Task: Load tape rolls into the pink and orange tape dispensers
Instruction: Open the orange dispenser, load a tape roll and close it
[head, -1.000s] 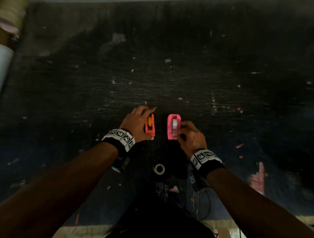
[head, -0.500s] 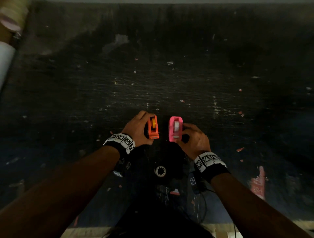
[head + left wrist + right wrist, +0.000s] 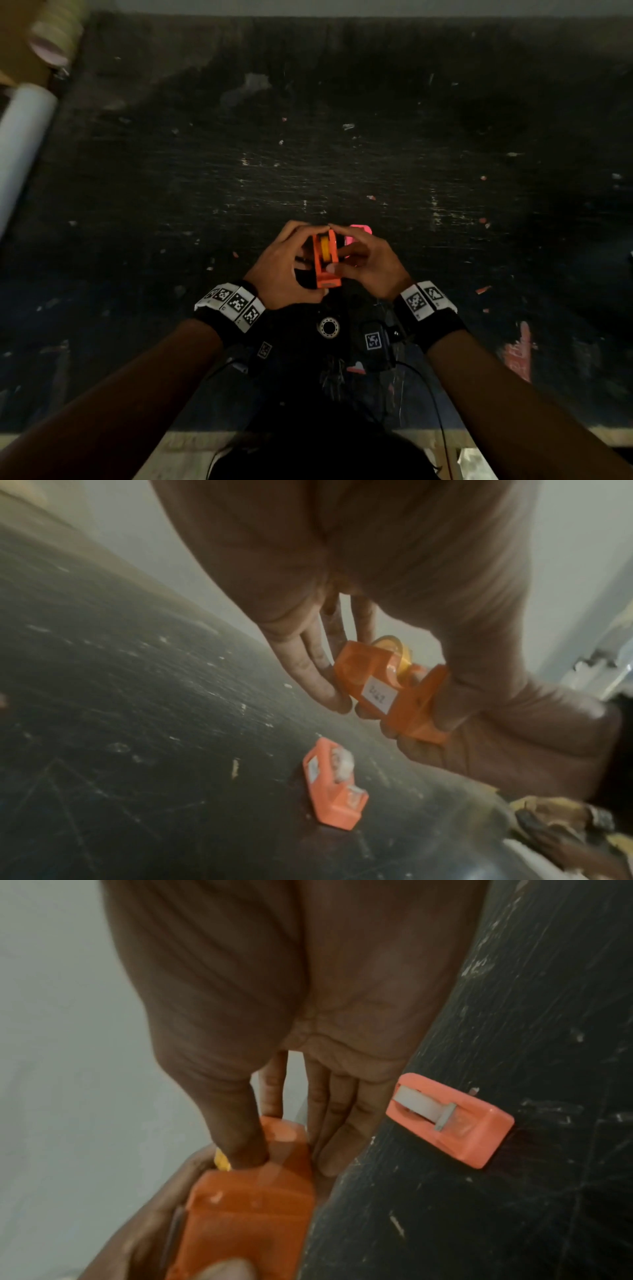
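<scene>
The orange tape dispenser (image 3: 327, 270) is held just above the dark table between both hands, with a yellow tape roll (image 3: 324, 248) seated in it. My left hand (image 3: 284, 263) grips its left side, fingers curled over the far end. My right hand (image 3: 370, 263) holds the right side, and in the right wrist view its thumb presses down beside the yellow tape roll (image 3: 222, 1161) inside the orange dispenser (image 3: 246, 1210). The pink dispenser (image 3: 359, 231) stands on the table behind my right hand, free of both hands, with a white roll (image 3: 416, 1103) in it.
The scratched black table (image 3: 342, 137) stretches far ahead. A white paper roll (image 3: 20, 144) and a stack of tape rolls (image 3: 54, 37) lie at the far left. A small ring (image 3: 329, 327) lies near the front edge, below my hands.
My right hand let go of the pink dispenser and moved left onto the orange one. My left hand lifted the orange dispenser and brought it to the middle.
</scene>
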`<action>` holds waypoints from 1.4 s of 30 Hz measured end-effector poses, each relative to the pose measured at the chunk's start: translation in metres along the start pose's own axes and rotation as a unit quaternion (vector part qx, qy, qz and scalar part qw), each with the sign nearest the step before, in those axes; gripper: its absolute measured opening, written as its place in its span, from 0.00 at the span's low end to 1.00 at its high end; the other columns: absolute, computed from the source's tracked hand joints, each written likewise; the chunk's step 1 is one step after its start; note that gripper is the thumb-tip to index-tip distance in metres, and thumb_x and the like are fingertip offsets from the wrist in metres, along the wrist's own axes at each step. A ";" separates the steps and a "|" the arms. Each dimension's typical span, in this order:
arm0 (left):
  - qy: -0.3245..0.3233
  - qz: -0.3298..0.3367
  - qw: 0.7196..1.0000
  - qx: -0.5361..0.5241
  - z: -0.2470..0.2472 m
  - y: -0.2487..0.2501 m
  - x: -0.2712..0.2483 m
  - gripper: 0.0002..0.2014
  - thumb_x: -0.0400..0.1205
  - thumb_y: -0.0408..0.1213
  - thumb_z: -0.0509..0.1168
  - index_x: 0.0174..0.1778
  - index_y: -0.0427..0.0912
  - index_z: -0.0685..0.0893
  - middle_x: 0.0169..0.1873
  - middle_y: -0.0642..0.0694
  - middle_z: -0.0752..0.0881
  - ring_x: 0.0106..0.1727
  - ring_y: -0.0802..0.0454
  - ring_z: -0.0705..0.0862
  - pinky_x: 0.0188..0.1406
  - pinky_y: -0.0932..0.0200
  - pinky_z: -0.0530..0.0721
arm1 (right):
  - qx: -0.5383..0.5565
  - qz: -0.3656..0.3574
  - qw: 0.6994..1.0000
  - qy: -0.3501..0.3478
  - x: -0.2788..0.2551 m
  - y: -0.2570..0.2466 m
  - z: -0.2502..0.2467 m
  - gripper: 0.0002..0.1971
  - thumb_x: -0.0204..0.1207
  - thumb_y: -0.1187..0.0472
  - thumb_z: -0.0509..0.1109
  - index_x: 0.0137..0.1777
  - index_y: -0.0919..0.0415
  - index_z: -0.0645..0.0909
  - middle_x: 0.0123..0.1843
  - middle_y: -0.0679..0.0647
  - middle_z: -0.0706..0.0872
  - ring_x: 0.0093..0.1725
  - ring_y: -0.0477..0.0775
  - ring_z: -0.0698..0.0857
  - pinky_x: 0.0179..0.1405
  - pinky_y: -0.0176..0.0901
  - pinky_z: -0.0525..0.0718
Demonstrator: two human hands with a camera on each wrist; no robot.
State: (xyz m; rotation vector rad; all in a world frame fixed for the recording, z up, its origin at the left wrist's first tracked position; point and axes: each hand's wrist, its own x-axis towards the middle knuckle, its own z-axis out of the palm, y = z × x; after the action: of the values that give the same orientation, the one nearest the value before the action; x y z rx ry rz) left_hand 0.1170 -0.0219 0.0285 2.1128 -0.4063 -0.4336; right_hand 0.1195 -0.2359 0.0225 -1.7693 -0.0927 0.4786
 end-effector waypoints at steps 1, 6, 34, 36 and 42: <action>0.004 -0.002 1.000 -0.028 0.001 0.001 -0.004 0.52 0.62 0.38 0.87 0.81 0.56 0.69 0.73 0.56 0.69 0.62 0.55 0.85 0.57 0.60 0.91 | 0.016 -0.001 1.000 0.002 -0.004 -0.003 0.000 0.36 0.69 0.70 0.82 0.77 0.54 0.76 0.63 0.49 0.87 0.57 0.47 0.90 0.53 0.36 0.89; 0.032 -0.062 0.972 -0.224 0.008 0.010 -0.023 0.48 0.69 0.32 0.84 0.82 0.55 0.69 0.75 0.53 0.78 0.63 0.54 0.89 0.61 0.57 0.88 | 0.068 0.008 0.997 0.026 -0.025 -0.004 0.002 0.38 0.66 0.71 0.84 0.76 0.52 0.78 0.51 0.63 0.92 0.54 0.52 0.92 0.56 0.45 0.90; 0.071 -0.183 0.977 -0.082 -0.016 -0.036 -0.082 0.29 0.72 0.39 0.82 0.67 0.65 0.83 0.47 0.50 0.93 0.51 0.55 0.92 0.57 0.48 0.91 | 0.074 0.047 0.995 0.044 -0.064 0.024 0.030 0.36 0.67 0.73 0.83 0.74 0.51 0.78 0.53 0.66 0.92 0.53 0.63 0.92 0.48 0.56 0.93; 0.042 -0.200 0.979 0.019 -0.012 -0.050 -0.078 0.31 0.72 0.43 0.81 0.69 0.67 0.80 0.46 0.55 0.91 0.47 0.58 0.91 0.56 0.49 0.91 | 0.072 0.050 0.995 0.044 -0.066 0.026 0.030 0.35 0.67 0.72 0.83 0.74 0.51 0.78 0.53 0.63 0.92 0.53 0.61 0.93 0.48 0.57 0.93; 0.020 -0.206 0.955 0.210 0.009 -0.075 -0.060 0.35 0.69 0.47 0.79 0.70 0.70 0.74 0.61 0.46 0.85 0.57 0.42 0.89 0.58 0.39 0.89 | 0.071 0.046 0.994 0.062 -0.066 0.030 0.036 0.36 0.68 0.71 0.83 0.75 0.52 0.77 0.55 0.62 0.92 0.55 0.57 0.92 0.47 0.52 0.93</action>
State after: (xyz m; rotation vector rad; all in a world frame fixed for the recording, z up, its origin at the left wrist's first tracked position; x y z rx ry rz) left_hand 0.0691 0.0374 -0.0301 2.6293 -0.0231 -0.5807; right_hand 0.0403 -0.2314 0.0058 -1.6639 0.1080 0.4289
